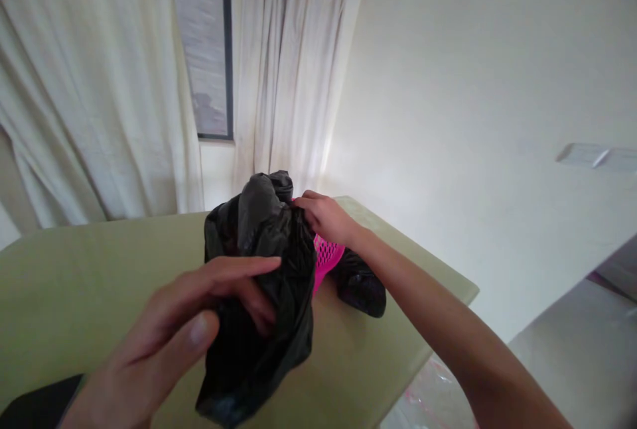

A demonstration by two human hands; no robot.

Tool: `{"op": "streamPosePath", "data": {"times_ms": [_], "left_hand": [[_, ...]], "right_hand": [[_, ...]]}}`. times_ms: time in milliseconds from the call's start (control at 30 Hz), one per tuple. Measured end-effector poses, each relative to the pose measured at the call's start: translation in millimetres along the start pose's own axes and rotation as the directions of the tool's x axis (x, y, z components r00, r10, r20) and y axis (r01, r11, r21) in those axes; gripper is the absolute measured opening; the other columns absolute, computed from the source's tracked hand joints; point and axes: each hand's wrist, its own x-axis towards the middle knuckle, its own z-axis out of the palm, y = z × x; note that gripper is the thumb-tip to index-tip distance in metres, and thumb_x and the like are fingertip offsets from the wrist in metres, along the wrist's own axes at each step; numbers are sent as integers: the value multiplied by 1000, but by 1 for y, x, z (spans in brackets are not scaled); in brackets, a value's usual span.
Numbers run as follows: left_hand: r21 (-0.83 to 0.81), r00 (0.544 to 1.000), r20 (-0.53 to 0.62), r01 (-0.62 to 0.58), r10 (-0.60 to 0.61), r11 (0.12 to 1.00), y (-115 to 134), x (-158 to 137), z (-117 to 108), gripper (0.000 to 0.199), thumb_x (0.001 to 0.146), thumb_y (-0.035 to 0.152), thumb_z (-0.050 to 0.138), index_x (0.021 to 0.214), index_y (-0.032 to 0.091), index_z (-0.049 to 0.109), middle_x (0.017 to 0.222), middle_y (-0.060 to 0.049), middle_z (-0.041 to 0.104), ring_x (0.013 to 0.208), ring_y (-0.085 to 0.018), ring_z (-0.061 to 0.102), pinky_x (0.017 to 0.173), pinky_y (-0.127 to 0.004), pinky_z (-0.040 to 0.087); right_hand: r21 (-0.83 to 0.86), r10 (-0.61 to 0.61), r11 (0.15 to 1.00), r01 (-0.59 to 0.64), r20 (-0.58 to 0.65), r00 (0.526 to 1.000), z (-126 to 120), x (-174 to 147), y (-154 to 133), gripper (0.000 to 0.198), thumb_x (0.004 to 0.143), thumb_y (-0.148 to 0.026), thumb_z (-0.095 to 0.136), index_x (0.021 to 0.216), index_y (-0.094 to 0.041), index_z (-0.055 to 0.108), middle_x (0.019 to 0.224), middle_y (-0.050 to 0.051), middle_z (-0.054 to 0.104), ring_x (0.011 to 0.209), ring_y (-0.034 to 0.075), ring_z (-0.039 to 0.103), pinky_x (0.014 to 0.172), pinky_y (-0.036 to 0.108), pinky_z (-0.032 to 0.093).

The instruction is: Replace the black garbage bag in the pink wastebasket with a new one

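A crumpled, glossy black plastic bag [263, 283] stands bunched at the middle of the pale green table [89, 270]. The left hand [184, 329], at 7 o'clock from it, pinches a fold of it between thumb and fingers. The right hand [326, 217], at 1 o'clock, closes on its upper edge. A pink mesh basket [326, 260] shows behind, seemingly half wrapped by the bag; its contents are hidden.
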Motion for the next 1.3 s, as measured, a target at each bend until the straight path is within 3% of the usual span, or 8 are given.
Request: {"op": "streamPosePath", "data": {"times_ms": [167, 300, 500, 633, 833, 967, 1133, 1300], "left_hand": [[115, 890, -426, -124, 161, 986, -14, 71, -20, 29, 107, 52, 66, 123, 32, 78, 102, 0, 74, 102, -22, 70, 107, -43, 58], [251, 997, -80, -1, 22, 968, -9, 137, -3, 66, 102, 66, 56, 150, 22, 63, 153, -12, 70, 149, -36, 58, 131, -58, 42], [275, 957, 235, 105, -172, 956, 2, 158, 16, 52, 72, 68, 88, 85, 19, 79, 81, -5, 80, 82, -30, 76, 70, -40, 66], [75, 985, -103, 147, -139, 986, 6, 147, -19, 71, 61, 81, 96, 86, 19, 74, 66, -2, 71, 59, -18, 64, 50, -29, 57], [-43, 840, -531, -154, 108, 987, 25, 144, -55, 89, 13, 53, 115, 64, 19, 52, 72, 3, 67, 58, -10, 59, 54, -33, 67], [-39, 875, -475, -131, 97, 991, 17, 142, -71, 91, 21, 56, 117, 71, 20, 50, 97, -1, 75, 98, -25, 74, 97, -58, 69], [161, 795, -568, -147, 213, 976, -1, 155, -92, 78, 33, 40, 110, 68, 22, 44, 85, 2, 70, 75, -12, 63, 60, -22, 52], [431, 829, -560, 297, -6, 852, -7, 150, -87, 40, 54, 38, 76, 90, 21, 71, 80, 2, 73, 74, -19, 62, 70, -31, 54]], "right_hand": [[231, -78, 961, 152, -302, 950, -11, -27, 17, 45, 88, 1, 42, 113, -15, 75, 112, 12, 72, 110, 25, 70, 99, 37, 55], [351, -102, 908, 230, -348, 932, -20, -35, 8, 48, 89, -1, 45, 126, -20, 68, 118, 8, 75, 112, 21, 71, 101, 37, 55], [324, 37, 941, 92, -369, 929, -22, -40, 17, 32, 96, -11, 60, 124, -24, 55, 107, 3, 73, 96, 20, 69, 87, 33, 51], [156, 51, 988, -16, -220, 974, -15, -42, 44, 23, 98, -5, 63, 114, -20, 68, 102, 5, 73, 97, 22, 65, 84, 30, 44], [-190, -77, 979, 76, 4, 997, -14, -25, 62, 12, 107, -16, 68, 113, -18, 78, 106, 9, 76, 104, 26, 68, 85, 36, 39], [-296, -122, 946, 133, 53, 991, -14, -12, 71, 15, 105, -9, 67, 104, -18, 79, 100, 8, 76, 101, 24, 69, 86, 38, 38], [-330, -174, 921, 207, 126, 977, -18, -7, 81, 14, 105, -12, 69, 100, -18, 81, 97, 8, 77, 102, 25, 70, 91, 39, 36], [-295, -141, 932, 211, 241, 960, -29, -12, 77, 13, 104, -12, 69, 104, -17, 81, 105, 10, 78, 112, 28, 71, 99, 41, 36]]}}
